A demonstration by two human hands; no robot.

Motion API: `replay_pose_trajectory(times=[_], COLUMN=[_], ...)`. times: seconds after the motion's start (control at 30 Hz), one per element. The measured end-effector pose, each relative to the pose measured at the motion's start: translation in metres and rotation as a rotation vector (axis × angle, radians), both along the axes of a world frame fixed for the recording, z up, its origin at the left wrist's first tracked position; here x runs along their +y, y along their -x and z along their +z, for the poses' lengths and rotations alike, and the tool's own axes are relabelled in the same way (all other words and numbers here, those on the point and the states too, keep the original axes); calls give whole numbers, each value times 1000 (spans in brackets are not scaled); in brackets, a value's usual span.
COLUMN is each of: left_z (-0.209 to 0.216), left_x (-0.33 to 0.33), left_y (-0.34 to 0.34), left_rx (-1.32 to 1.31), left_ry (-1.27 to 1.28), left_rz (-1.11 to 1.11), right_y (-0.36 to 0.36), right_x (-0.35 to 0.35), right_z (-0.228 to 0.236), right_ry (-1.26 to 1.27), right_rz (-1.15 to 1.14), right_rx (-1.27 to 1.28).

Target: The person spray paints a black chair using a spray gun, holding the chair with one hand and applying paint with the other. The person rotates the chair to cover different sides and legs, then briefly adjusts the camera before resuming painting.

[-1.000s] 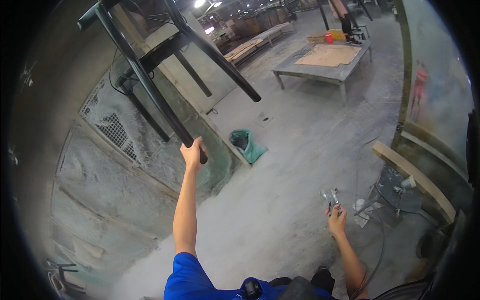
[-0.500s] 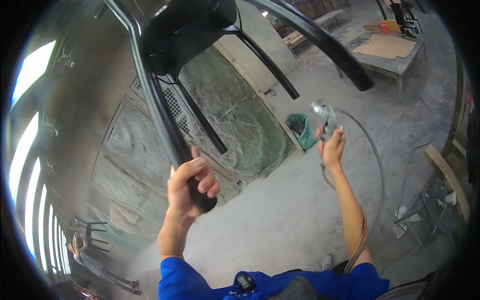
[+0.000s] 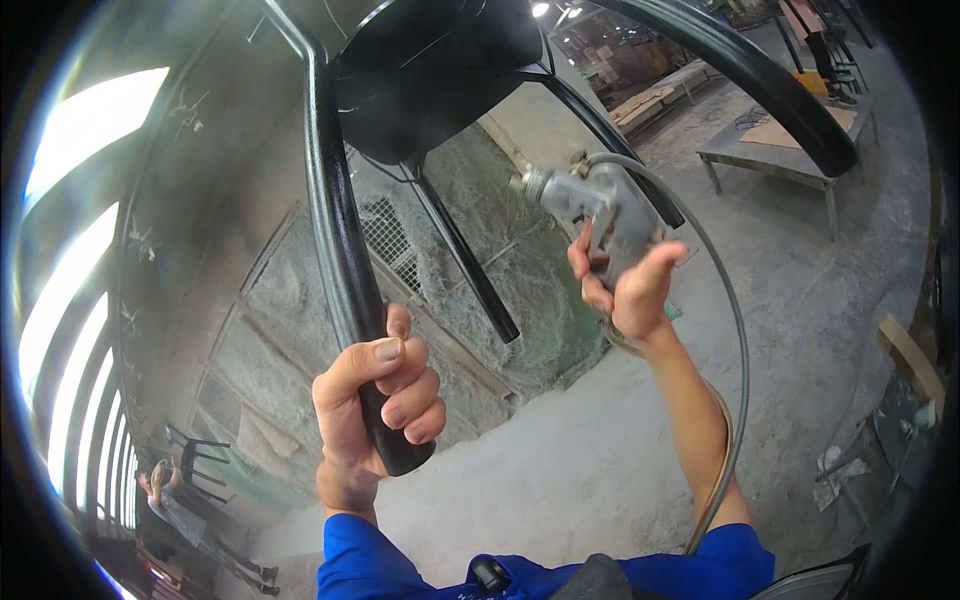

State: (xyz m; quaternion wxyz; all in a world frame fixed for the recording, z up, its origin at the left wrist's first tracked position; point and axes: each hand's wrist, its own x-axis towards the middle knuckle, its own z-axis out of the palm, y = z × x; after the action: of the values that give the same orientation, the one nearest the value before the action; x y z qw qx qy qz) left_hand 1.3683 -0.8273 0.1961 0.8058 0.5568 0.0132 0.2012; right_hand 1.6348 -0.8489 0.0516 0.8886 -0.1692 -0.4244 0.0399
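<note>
A black chair (image 3: 430,85) hangs upside down or tilted in front of me, its legs pointing toward me. My left hand (image 3: 375,405) is wrapped round the lower end of its near left leg (image 3: 338,210). In my right hand (image 3: 645,290) is a grey metal spray gun (image 3: 600,200), its nozzle pointing left toward the space between the legs. The gun is slightly blurred and apart from the chair. A thin hose (image 3: 738,340) loops from the gun down along my right forearm. How the chair is held up above cannot be seen.
Dusty, web-covered panels (image 3: 470,250) stand behind the chair. A low metal table (image 3: 775,155) bearing cardboard is at the far right, with a person (image 3: 815,40) beside it. Another person (image 3: 195,520) handles a dark chair at lower left. Scrap and a board (image 3: 910,365) lie at right.
My right hand has brought the spray gun left and up, closer to the chair legs. The chair sits farther right in view, while my left hand keeps its grip on the leg.
</note>
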Motion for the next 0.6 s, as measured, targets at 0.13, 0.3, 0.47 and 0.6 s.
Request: replay_pose_trajectory(times=[0.13,0.3,0.47,0.6], left_z=[5,3,-3,-7], left_x=[7,16,29,40], left_y=[1,4,-6,-18], left_rx=[-31,-64,-112,-98], left_ry=[49,73,106,115], left_rz=[-26,-44,-88,-85], right_y=[-37,-39,19,26], right_x=[14,26,46,36], right_z=[11,-27,-33,-25], right_ry=[65,279,428,196], right_rz=[-239,-862,-825,-1028], right_rx=[235,-191,-688,-468])
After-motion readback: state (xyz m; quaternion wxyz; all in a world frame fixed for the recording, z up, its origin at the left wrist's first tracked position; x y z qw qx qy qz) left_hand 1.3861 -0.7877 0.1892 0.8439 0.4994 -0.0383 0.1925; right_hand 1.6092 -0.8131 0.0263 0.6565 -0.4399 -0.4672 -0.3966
